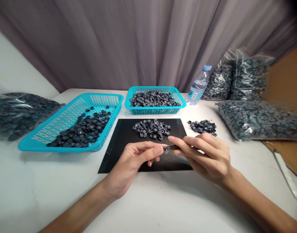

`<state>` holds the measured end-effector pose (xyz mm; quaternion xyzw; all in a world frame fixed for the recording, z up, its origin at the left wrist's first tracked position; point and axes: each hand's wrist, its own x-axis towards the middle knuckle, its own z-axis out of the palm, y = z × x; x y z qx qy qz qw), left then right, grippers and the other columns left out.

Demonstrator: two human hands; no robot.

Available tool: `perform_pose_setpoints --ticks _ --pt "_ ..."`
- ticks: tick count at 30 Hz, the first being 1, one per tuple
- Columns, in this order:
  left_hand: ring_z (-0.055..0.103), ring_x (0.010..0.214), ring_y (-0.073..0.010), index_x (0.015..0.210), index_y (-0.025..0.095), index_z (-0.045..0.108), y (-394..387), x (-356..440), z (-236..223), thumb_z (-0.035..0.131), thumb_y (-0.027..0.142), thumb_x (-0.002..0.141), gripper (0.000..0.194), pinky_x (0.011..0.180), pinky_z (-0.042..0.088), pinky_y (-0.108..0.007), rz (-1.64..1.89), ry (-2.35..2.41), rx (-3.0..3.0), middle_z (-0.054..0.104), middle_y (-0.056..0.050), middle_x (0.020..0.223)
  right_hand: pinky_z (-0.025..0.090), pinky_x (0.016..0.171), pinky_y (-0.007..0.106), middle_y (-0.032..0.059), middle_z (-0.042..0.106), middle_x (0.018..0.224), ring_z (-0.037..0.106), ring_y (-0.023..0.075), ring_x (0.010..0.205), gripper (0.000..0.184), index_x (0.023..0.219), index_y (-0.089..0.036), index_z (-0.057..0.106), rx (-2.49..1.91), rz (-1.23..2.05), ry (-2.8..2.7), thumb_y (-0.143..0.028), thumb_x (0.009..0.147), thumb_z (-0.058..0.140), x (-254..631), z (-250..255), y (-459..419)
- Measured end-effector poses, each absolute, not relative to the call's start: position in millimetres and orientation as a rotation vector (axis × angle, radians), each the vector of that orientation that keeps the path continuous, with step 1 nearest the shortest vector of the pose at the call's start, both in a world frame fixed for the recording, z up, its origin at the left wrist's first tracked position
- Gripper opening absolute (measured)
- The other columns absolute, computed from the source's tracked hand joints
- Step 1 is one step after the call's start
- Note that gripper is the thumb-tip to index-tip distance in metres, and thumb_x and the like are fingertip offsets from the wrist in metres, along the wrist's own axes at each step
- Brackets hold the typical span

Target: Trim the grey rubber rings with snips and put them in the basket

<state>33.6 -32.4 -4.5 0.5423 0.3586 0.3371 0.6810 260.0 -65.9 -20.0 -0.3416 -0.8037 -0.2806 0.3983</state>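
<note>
My left hand (141, 158) pinches a small dark ring-shaped part (165, 150) between thumb and fingertips, above a black mat (111, 155). From the right, my right hand (204, 155) grips a thin dark tool (173, 147), perhaps tweezers, whose tip meets the part. Its rear end is hidden by my fingers. Just beyond both hands, a heap of dark grey rings (153, 127) lies on the mat. Off the mat's right edge sits a smaller pile of the same rings (203, 126), close behind my right hand.
Two turquoise baskets, one at left (66, 149) and one at back (155, 111), hold more rings. Filled plastic bags stand at far left (19, 113), right (259, 119) and back right (250, 76). A water bottle (199, 85) leans near the curtain (114, 42). A white-handled tool (286, 174) lies right.
</note>
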Motion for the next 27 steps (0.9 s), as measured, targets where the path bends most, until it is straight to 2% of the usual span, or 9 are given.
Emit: perform_pose_setpoints --ticks 6,13,18,23,27 --pt "0.042 0.065 -0.0127 0.07 0.021 0.08 -32.9 34.9 -4.1 0.078 0.039 0.082 0.021 0.061 0.034 -0.026 0.746 0.785 1.192 0.06 -0.001 0.068 0.042 0.058 0.028 0.0029 0.071 0.082 0.047 0.0127 0.059 0.041 0.135 -0.018 0.066 -0.865 -0.699 -2.03 -0.017 0.095 0.071 261.3 -21.7 -65.9" --pt "0.043 0.064 -0.0129 0.076 0.023 0.083 -33.0 35.2 -3.4 0.079 0.039 0.08 0.017 0.061 0.034 -0.027 0.74 0.802 1.186 0.063 -0.002 0.068 0.043 0.057 0.029 0.0017 0.071 0.081 0.048 0.0131 0.057 0.052 0.147 -0.023 0.056 -0.876 -0.663 -2.021 -0.02 0.097 0.068 260.7 -20.1 -67.0" --pt "0.041 0.065 -0.0128 0.073 0.022 0.083 -32.3 34.7 -4.8 0.081 0.041 0.078 0.02 0.061 0.032 -0.027 0.751 0.824 1.197 0.061 -0.001 0.067 0.043 0.059 0.028 0.0035 0.07 0.08 0.05 0.0136 0.059 0.043 0.143 -0.023 0.061 -0.876 -0.616 -1.996 -0.018 0.1 0.062 260.5 -17.0 -67.4" --pt "0.041 0.068 -0.0129 0.087 0.025 0.085 -31.5 33.1 -8.4 0.082 0.041 0.079 0.018 0.063 0.032 -0.027 0.773 0.84 1.203 0.063 -0.002 0.072 0.042 0.058 0.028 0.0049 0.069 0.08 0.048 0.0132 0.06 0.029 0.128 -0.016 0.07 -0.869 -0.601 -2.03 -0.018 0.1 0.062 261.3 -17.1 -66.9" --pt "0.04 0.068 -0.0128 0.086 0.027 0.085 -31.0 32.0 -9.4 0.082 0.041 0.08 0.016 0.063 0.032 -0.027 0.78 0.854 1.215 0.064 -0.001 0.073 0.042 0.06 0.029 0.0057 0.069 0.083 0.049 0.0136 0.062 0.026 0.122 -0.014 0.072 -0.882 -0.604 -2.055 -0.017 0.098 0.065 263.1 -20.1 -66.2"
